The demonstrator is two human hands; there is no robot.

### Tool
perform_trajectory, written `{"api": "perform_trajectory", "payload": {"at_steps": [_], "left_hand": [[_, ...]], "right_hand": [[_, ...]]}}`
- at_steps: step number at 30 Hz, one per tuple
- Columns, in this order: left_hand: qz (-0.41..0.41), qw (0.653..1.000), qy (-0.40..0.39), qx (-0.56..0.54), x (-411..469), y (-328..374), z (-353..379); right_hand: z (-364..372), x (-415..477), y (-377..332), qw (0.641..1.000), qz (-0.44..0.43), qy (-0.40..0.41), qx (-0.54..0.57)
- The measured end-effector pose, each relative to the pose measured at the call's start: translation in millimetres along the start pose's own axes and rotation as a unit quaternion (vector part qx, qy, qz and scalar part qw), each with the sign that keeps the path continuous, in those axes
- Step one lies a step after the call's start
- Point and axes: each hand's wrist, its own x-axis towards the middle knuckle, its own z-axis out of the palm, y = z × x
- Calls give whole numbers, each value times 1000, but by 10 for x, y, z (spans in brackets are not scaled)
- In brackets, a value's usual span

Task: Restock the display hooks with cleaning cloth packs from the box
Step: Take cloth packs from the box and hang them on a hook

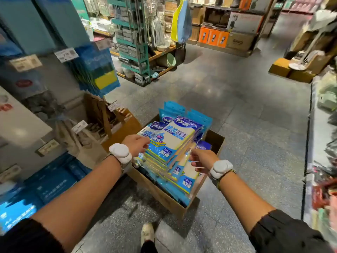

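Left hand and right hand, fingers curled, clamp the pack stack — several together (fewer trips, probably) — above the box

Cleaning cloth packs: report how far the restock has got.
Done: nothing hung that I can confirm. In hand: left hand and right hand grip a stack of packs over the cardboard box. To do: hanging them; more packs lie in the box.

I am viewing through one head-worn camera, which is facing forward and steeply down, sitting near the box at 12 o'clock, with shelving running along 9 o'clock.
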Motion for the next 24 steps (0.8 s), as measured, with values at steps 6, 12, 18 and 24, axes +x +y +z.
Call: {"api": "perform_trajectory", "payload": {"at_steps": [6, 12, 18, 24], "left_hand": [[-5, 996, -59, 68, 870, 43, 90], [24, 977, -124, 170, 1476, 97, 245], [-19, 972, -157, 175, 1828, 63, 451], [-67, 955, -206, 203, 2180, 60, 709]], "right_hand": [[178, 585, -108, 996, 49, 65, 21], [368, 1054, -156, 988, 75, 122, 63], [473, 1381, -153, 980, 104, 122, 117], [504, 1695, -162, 976, 128, 122, 129]]}}
